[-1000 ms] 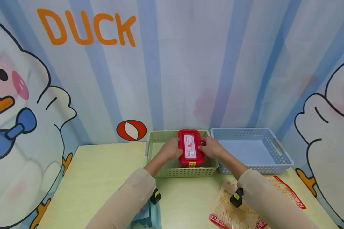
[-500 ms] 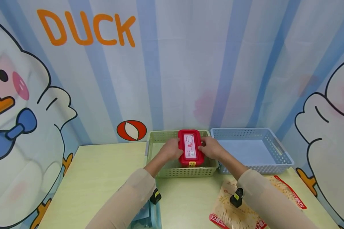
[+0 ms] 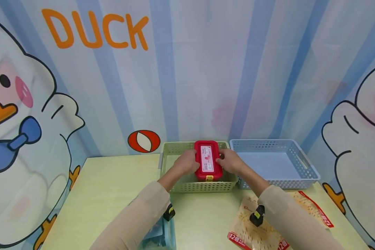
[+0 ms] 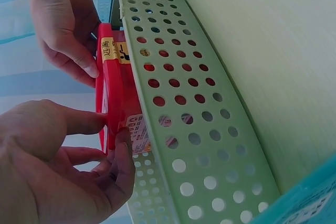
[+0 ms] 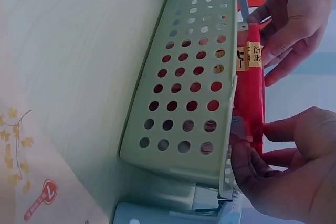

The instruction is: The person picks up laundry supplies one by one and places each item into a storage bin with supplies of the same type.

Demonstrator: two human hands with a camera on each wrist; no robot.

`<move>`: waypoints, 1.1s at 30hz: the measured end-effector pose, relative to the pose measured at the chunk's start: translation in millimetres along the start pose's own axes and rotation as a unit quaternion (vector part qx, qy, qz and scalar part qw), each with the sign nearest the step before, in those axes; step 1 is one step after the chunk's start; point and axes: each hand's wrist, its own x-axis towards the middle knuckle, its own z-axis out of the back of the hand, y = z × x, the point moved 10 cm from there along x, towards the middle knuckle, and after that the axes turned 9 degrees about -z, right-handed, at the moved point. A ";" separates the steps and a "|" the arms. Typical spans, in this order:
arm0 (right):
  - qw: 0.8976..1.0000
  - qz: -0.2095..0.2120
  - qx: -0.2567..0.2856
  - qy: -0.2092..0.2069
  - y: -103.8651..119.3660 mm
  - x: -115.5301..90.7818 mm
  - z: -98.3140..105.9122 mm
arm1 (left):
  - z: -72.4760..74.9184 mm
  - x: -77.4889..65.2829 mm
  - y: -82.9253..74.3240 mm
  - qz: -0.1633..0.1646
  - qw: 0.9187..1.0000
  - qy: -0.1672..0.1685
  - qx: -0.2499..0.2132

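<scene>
A red lidded box [image 3: 207,161] with a pink-and-white label stands inside the green basket [image 3: 203,188], its lid level with or just above the rim. My left hand [image 3: 186,162] grips the box's left edge, thumb on top and fingers below the lid's rim, as the left wrist view shows with the hand [image 4: 68,156]. On the opposite edge my right hand [image 3: 231,160] holds the lid's rim the same way; the right wrist view has this hand [image 5: 294,166] close up. A yellow sticker [image 5: 254,55] crosses the lid's near edge. The box's lower part is hidden by the basket wall.
To the right of the green basket is a blue basket [image 3: 268,163]. A beige printed bag [image 3: 250,222] lies flat under my right forearm. Light-blue packaging [image 3: 158,236] sits at the table's front edge by my left arm. A striped duck curtain [image 3: 200,76] hangs behind.
</scene>
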 end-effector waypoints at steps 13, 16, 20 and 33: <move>0.999 -0.028 0.023 -0.016 2.0 -2.1 0.7 | 1.8 -5.6 2.3 0.004 0.998 -0.014 0.055; 0.999 -0.024 0.010 -0.027 2.9 -2.7 4.9 | 6.2 -9.3 -2.2 -0.007 0.997 -0.025 0.070; 0.999 -0.025 -0.008 -0.037 2.8 -4.7 9.8 | 9.2 -12.5 -4.2 -0.023 0.998 -0.025 0.059; 0.996 0.046 -0.042 -0.065 39.4 -22.3 24.2 | 33.0 -27.8 -19.2 -0.053 0.991 -0.005 0.121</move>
